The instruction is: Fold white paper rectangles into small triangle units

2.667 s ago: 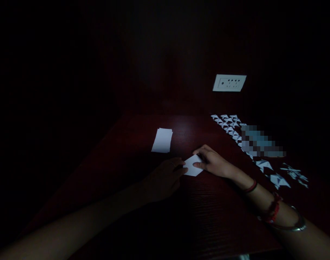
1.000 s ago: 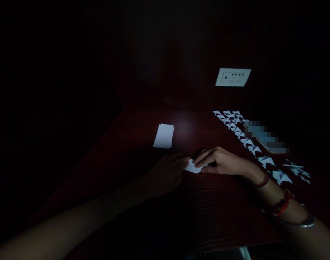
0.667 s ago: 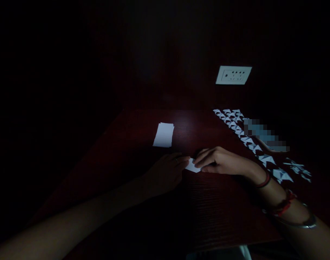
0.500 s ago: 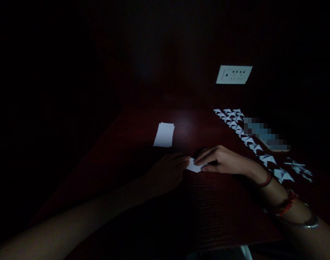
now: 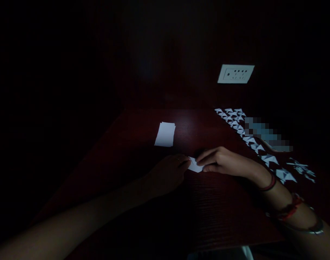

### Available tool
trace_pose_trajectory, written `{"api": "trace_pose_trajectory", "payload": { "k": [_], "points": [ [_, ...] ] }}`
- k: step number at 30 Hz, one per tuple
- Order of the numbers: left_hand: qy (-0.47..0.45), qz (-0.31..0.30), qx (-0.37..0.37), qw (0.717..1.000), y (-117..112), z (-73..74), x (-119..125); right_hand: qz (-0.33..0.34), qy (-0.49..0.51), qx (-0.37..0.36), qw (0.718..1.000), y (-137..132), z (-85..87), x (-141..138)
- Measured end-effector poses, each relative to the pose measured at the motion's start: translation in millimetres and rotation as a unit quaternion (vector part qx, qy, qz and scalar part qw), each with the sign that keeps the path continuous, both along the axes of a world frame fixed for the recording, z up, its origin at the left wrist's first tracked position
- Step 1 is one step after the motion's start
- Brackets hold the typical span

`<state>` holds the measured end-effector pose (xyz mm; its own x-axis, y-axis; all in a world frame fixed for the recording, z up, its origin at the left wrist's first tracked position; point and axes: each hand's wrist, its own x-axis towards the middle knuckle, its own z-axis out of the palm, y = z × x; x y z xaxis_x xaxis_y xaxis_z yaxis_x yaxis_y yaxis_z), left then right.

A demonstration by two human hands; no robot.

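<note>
Plainly had the folded white paper [image 5: 195, 165] on the dark red table [image 5: 143, 119], between the left hand [image 5: 167, 171] and the right hand [image 5: 221, 161], touching each. Pinched its left corner with the one, held its right part in a narrow, bent grasp with the other. Saw, just beyond the left hand, the paper stack [image 5: 165, 134], and farther right, the folded shapes [image 5: 248, 139].

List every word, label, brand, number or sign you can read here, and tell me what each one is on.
No text can be read.
Socket plate: only holes and slots show.
Pixelated object: blurred out; any text is unreadable.
Metal bangle: small marks, too small to read.
Paper stack: no writing visible.
Small paper between left hand and right hand: no writing can be made out.
</note>
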<state>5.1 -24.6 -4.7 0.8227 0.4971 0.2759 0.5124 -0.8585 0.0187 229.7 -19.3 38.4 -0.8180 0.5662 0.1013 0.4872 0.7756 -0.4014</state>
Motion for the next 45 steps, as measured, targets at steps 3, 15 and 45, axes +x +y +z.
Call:
{"api": "trace_pose_trajectory", "payload": {
  "k": [3, 15, 45],
  "points": [
    [-0.010, -0.007, -0.005, 1.000, 1.0, -1.4, -0.3, 0.000, -0.005, 0.005, 1.000, 0.6, -0.5, 1.3],
    [0.006, -0.001, -0.018, 1.000, 0.9, -4.2, -1.6, 0.007, 0.001, 0.006, 1.000, -0.9, 0.7, -1.1],
    [-0.005, -0.020, -0.025, 0.999, 4.3, -5.7, -1.5, 0.009, 0.015, -0.044, 0.999, -2.3, 8.5, 1.3]
  ]
}}
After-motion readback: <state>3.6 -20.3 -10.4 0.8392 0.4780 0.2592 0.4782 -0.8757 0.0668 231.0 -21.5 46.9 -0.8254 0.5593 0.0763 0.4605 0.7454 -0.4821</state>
